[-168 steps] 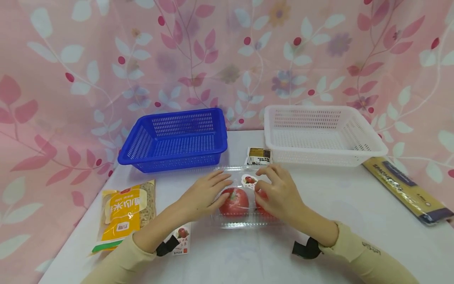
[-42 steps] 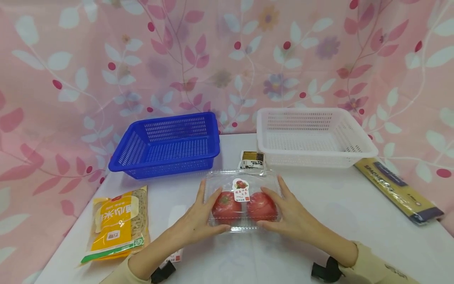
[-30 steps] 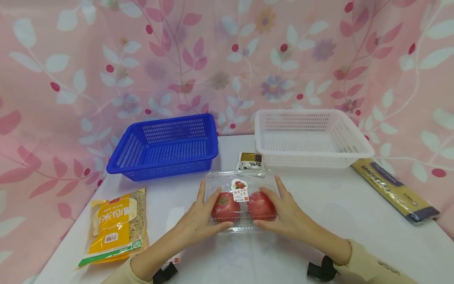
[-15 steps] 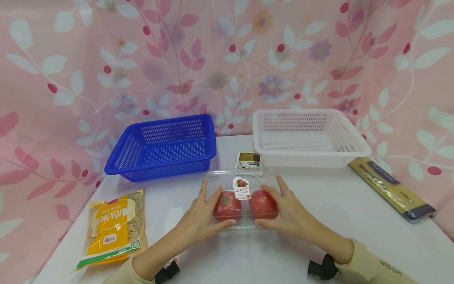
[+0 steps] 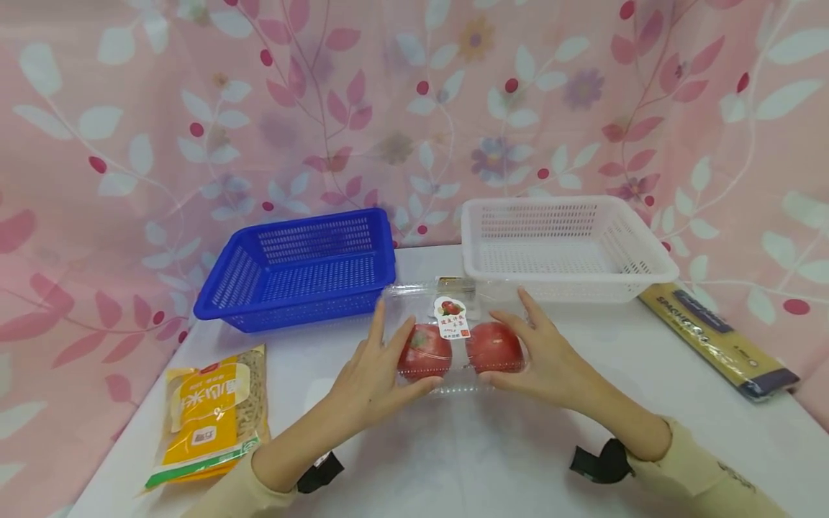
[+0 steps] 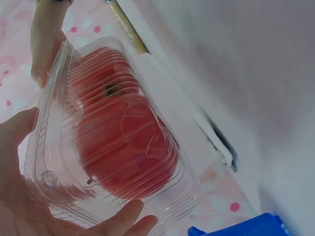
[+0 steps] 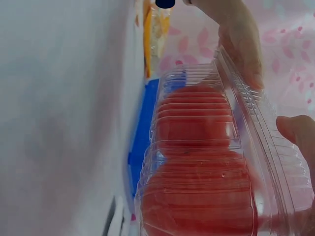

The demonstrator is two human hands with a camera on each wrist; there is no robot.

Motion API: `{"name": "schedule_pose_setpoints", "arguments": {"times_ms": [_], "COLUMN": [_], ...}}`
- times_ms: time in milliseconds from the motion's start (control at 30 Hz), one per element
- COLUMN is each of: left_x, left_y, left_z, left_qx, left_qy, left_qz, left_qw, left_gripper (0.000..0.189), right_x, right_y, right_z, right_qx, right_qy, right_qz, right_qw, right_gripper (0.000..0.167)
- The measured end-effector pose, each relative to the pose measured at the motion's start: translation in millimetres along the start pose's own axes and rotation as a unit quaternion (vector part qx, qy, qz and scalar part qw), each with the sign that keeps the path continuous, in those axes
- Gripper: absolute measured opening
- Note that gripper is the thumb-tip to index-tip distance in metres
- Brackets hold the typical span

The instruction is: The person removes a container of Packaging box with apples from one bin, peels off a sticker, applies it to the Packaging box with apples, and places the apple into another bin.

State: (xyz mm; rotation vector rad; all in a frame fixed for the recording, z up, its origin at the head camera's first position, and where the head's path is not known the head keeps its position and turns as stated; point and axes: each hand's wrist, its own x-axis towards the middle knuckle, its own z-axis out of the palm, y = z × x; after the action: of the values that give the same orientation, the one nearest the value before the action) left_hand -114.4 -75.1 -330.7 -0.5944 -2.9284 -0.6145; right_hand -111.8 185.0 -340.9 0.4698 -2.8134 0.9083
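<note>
A clear plastic clamshell box (image 5: 451, 316) with two red tomatoes and a small label is held above the white table (image 5: 486, 460), in front of the two baskets. My left hand (image 5: 388, 356) grips its left end, fingers along the side and thumb under the near edge. My right hand (image 5: 537, 349) grips the right end the same way. The left wrist view has the box (image 6: 118, 142) from below, resting in my left hand (image 6: 29, 196). The right wrist view looks along the box (image 7: 206, 162), with my right thumb (image 7: 298, 130) at its edge.
A blue basket (image 5: 291, 308) stands at the back left and a white basket (image 5: 570, 277) at the back right. A yellow noodle packet (image 5: 210, 410) lies at the front left, a long spaghetti pack (image 5: 719, 338) at the right. A small packet (image 5: 453, 282) shows behind the box.
Both hands have lifted the tomato box off the table and carried it a little away from me, toward the baskets. It now hides most of the small packet behind.
</note>
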Motion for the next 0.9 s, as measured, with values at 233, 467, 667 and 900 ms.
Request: {"name": "schedule_pose_setpoints", "arguments": {"times_ms": [233, 467, 667, 900], "left_x": [21.4, 36.9, 53.1, 77.4], "left_y": [13.2, 17.2, 22.3, 33.4], "left_z": [-12.2, -24.0, -26.5, -24.5], "left_qx": [-0.011, -0.024, -0.032, -0.038], "left_qy": [0.014, 0.034, 0.05, 0.051], "left_qz": [0.02, 0.04, 0.063, 0.073], "left_qw": [0.9996, 0.9984, 0.9962, 0.9953], "left_gripper": [0.09, 0.087, 0.087, 0.087], "right_x": [4.9, 12.6, 20.8, 28.4], "right_y": [2.0, 4.2, 10.1, 19.0], "right_z": [-22.9, -35.4, -50.9, -72.3], "right_qx": [-0.006, 0.004, 0.001, -0.006], "right_qy": [0.013, 0.017, 0.03, 0.044], "right_qz": [0.008, 0.013, 0.007, 0.018], "right_qw": [0.9999, 0.9998, 0.9995, 0.9988], "right_gripper": [0.084, 0.082, 0.08, 0.077]}}
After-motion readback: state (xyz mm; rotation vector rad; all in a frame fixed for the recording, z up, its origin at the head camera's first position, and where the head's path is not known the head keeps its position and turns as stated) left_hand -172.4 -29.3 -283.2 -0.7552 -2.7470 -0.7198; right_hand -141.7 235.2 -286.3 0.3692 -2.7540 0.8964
